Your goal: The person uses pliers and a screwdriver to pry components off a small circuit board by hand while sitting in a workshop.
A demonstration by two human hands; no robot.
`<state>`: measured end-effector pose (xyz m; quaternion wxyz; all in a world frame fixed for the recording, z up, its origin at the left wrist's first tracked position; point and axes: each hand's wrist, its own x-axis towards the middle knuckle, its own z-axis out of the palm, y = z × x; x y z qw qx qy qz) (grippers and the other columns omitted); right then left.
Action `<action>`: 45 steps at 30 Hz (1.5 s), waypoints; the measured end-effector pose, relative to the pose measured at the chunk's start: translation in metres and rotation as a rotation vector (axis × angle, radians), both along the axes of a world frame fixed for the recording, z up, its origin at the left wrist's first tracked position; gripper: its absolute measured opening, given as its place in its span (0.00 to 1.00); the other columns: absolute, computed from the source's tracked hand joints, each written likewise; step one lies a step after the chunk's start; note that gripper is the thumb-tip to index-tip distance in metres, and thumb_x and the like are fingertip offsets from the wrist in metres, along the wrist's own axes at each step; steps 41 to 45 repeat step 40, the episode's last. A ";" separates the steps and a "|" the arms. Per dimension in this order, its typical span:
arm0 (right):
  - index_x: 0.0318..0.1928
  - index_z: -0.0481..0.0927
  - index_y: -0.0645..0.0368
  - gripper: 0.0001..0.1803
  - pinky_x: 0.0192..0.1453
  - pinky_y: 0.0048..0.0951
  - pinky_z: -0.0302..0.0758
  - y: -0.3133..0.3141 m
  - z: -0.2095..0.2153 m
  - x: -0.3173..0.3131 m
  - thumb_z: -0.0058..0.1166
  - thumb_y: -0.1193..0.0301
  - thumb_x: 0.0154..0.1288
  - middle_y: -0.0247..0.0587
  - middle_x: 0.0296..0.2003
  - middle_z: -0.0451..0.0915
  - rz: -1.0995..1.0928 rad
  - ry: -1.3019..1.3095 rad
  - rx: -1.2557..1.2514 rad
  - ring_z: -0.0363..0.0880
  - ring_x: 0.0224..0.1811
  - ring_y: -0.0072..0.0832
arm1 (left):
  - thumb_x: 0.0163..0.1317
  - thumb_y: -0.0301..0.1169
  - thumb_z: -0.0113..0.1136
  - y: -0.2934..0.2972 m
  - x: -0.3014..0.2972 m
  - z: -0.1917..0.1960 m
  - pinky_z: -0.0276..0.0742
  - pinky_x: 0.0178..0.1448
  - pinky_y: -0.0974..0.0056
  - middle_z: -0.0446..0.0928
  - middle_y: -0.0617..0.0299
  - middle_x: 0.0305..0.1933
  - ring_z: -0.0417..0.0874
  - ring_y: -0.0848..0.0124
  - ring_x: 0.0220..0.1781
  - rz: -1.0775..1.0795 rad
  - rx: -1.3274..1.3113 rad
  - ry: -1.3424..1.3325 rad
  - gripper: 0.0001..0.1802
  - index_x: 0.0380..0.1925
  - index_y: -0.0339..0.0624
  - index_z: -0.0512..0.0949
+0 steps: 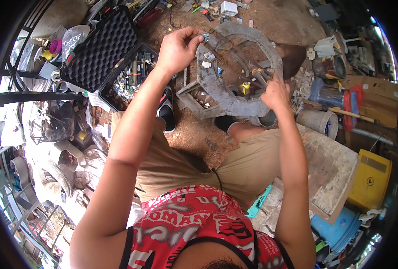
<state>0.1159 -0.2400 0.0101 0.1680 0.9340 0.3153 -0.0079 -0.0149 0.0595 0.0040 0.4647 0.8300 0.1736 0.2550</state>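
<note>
My left hand (177, 50) is raised over the far rim of a grey ring-shaped frame (220, 96), pinching a small greenish piece like a circuit board (205, 38) between thumb and fingertips. At the frame's right side, my right hand (276, 95) is closed around the near end of a hand tool (261, 78) with dark and orange parts; its exact kind is unclear. Inside the ring stands a yellow-and-black handled tool (246, 88). A white scrap (206, 64) and a small blue piece (219, 70) lie near the ring's left side.
Left of the frame lies an open black case (101, 54) with foam in its lid and small parts inside. A grey bucket (318, 122), a board (327, 172) and a yellow container (370, 179) are at right. Scattered scraps and a white box (229, 8) lie at the far side.
</note>
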 end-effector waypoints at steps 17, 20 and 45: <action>0.48 0.81 0.67 0.20 0.66 0.45 0.68 0.015 -0.083 -0.105 0.65 0.69 0.57 0.52 0.61 0.72 0.062 0.302 0.618 0.69 0.61 0.53 | 0.63 0.38 0.66 0.002 0.000 -0.001 0.78 0.43 0.69 0.86 0.60 0.33 0.84 0.78 0.35 -0.001 -0.494 0.005 0.17 0.46 0.38 0.84; 0.50 0.80 0.67 0.22 0.67 0.44 0.67 0.010 -0.092 -0.103 0.65 0.68 0.57 0.53 0.62 0.71 0.040 0.334 0.642 0.69 0.63 0.53 | 0.64 0.37 0.65 0.003 0.001 -0.001 0.78 0.44 0.69 0.87 0.60 0.34 0.84 0.79 0.35 -0.002 -0.505 0.012 0.16 0.47 0.40 0.84; 0.52 0.74 0.70 0.34 0.64 0.34 0.70 -0.005 0.272 -0.062 0.57 0.50 0.61 0.58 0.53 0.77 0.148 1.300 1.405 0.76 0.55 0.44 | 0.64 0.38 0.64 0.000 0.003 -0.004 0.77 0.42 0.69 0.86 0.62 0.32 0.83 0.79 0.33 0.011 -0.450 -0.005 0.16 0.46 0.40 0.85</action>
